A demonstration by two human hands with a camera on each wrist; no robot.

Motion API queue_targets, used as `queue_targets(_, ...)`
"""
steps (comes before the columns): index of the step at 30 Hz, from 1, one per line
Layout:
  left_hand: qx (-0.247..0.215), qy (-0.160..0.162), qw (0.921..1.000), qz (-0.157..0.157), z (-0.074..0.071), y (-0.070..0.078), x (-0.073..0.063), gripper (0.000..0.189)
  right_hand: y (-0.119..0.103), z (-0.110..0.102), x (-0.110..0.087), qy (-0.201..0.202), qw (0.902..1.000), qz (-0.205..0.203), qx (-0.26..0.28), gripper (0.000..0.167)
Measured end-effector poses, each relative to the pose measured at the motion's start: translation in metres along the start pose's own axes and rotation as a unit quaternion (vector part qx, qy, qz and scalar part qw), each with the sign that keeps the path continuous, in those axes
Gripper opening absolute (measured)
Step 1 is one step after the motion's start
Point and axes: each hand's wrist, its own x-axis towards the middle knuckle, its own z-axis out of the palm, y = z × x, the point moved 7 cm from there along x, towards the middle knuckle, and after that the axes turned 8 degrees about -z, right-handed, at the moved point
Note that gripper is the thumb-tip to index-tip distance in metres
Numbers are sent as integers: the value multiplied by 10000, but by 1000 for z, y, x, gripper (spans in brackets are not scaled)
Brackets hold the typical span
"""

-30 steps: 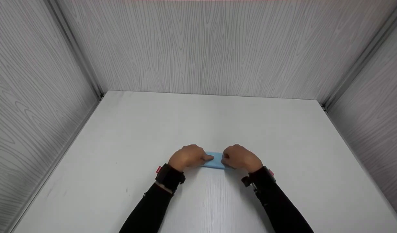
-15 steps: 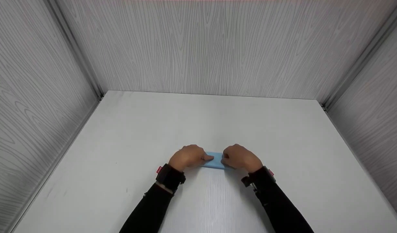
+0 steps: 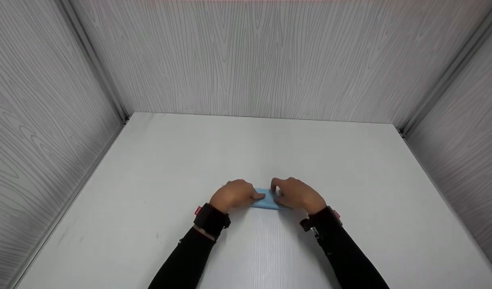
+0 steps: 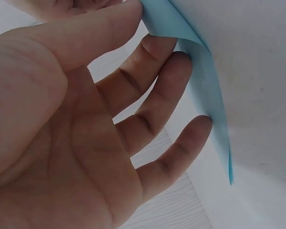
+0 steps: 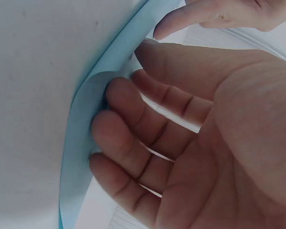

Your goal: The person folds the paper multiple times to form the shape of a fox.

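Observation:
A folded sheet of light blue paper (image 3: 266,203) lies on the white table, with a hand at either end. My left hand (image 3: 234,195) grips its left part, the thumb on top. In the left wrist view, the fingers (image 4: 175,71) bend against the paper's folded flap (image 4: 205,76). My right hand (image 3: 297,195) holds the right part with its thumb on the paper and its index finger arched. Seen from the right wrist, curled fingers (image 5: 115,131) touch a turned-up flap (image 5: 81,124). Both hands cover the paper's ends in the head view.
The white tabletop (image 3: 270,152) spreads around the hands. Grey wood-grain panels stand at the back (image 3: 246,60), the left (image 3: 37,132) and the right (image 3: 462,140). A black band (image 3: 211,220) is strapped round the left wrist and another band (image 3: 324,220) round the right.
My right index finger has lifted and stretched forward and left, leaving a small gap above the thumb. My left hand and the paper stay almost where they were.

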Motion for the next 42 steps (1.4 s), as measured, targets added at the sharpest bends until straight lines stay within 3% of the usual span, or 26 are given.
queue_targets(3,126,-52,9999,38,0,0,-1,33,-2,-1,0,-109,9999,-76,-29,37)
queue_targets(8,-5,-15,10000,40,0,-1,-1,32,-4,-3,-1,-213,9998,-19,-33,48)
queue_targets(25,73,-145,9998,91,0,0,-2,38,-7,-2,-1,-329,9991,-114,-258,47)
queue_targets(35,222,-70,9996,130,0,4,-1,39,-4,1,-3,-275,9982,111,-524,44)
queue_targets(42,243,355,9991,-44,-12,12,-13,30,-10,3,0,-206,9959,87,-873,41)
